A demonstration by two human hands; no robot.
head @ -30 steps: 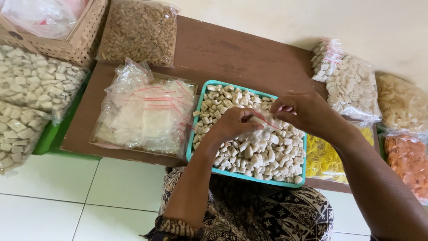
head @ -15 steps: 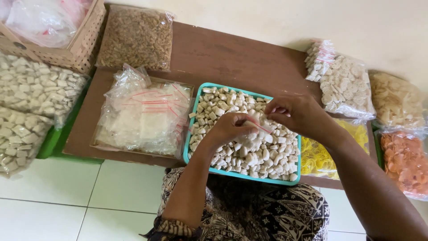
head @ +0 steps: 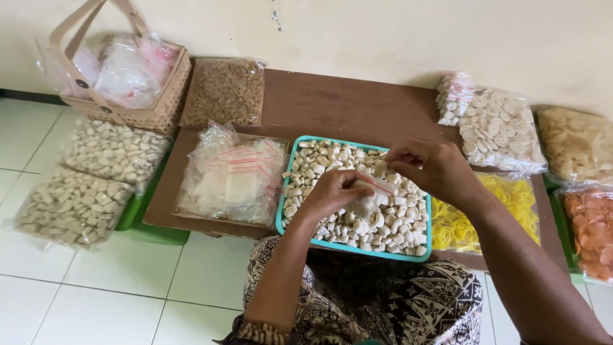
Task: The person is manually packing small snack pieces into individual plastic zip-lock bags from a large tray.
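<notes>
Both hands, left hand (head: 332,191) and right hand (head: 429,167), still pinch a small zip bag (head: 373,191) over the turquoise tray (head: 357,248), barely changed, probably sealing it.

Single head-worn view, steeply downward, close over lap-side tray (head: 285,191)

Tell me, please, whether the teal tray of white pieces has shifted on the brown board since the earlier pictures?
No. The teal tray sits at the same spot on the brown board, beside the pile of clear bags; only the camera view changed.
</notes>
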